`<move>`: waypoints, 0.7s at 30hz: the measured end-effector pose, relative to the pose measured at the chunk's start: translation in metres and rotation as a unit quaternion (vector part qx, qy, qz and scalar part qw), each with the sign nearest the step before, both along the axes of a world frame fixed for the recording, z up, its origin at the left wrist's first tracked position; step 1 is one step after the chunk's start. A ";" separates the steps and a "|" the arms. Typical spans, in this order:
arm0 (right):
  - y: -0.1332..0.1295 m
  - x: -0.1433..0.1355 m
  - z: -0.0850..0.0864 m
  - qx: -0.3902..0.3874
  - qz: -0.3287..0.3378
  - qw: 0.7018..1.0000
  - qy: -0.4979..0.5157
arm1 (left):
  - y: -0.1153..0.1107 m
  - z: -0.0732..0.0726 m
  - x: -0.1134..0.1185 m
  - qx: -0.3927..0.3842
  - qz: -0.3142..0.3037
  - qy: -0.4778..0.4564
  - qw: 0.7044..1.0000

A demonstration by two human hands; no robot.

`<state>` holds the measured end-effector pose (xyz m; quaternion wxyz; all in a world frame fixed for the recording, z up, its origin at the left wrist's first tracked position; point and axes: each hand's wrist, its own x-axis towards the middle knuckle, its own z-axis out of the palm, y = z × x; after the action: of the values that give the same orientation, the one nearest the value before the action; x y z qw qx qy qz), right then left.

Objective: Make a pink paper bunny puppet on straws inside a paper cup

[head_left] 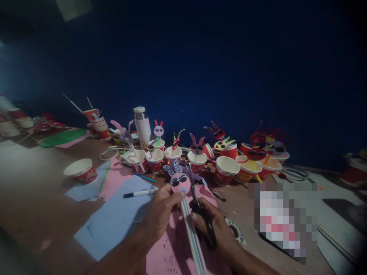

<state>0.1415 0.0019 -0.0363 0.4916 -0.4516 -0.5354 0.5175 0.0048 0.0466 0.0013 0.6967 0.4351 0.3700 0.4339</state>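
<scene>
My left hand [164, 206] pinches a pink paper bunny face [180, 186] with dark eye patches and black-and-white patterned ears. Below the face runs a long striped paper strip [191, 235] in white and blue-grey, reaching down towards me. Black-handled scissors [197, 206] are in my right hand [213, 225], their blades pointing up just right of the bunny face. Whether the blades touch the paper I cannot tell. Under both hands lies a pink paper sheet [160, 248].
Behind my hands stand several red-and-white paper cups [226, 170], many holding paper bunny figures. A white thermos [142, 128] rises at the back. Blue paper [114, 217], a marker [139, 193] and a tape roll [235, 230] lie around. A blurred patch [282, 221] covers something on the right.
</scene>
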 end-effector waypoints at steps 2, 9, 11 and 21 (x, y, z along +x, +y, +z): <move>0.004 0.006 -0.004 0.019 -0.025 0.999 -0.005 | 0.001 0.004 -0.001 -0.002 0.012 -0.004 1.000; 0.018 0.025 -0.003 0.153 -0.044 0.984 -0.074 | 0.005 0.009 -0.003 -0.026 0.018 -0.053 0.998; 0.016 0.025 0.002 0.128 -0.032 0.986 -0.103 | 0.004 0.009 -0.003 -0.036 0.010 -0.056 0.998; 0.012 0.036 0.026 0.215 -0.022 0.946 -0.243 | 0.002 0.004 -0.002 -0.025 0.034 -0.007 0.999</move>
<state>0.1772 0.0140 -0.0106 0.4435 -0.4587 -0.7270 0.2537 0.0025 0.0489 0.0053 0.6952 0.4014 0.3902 0.4510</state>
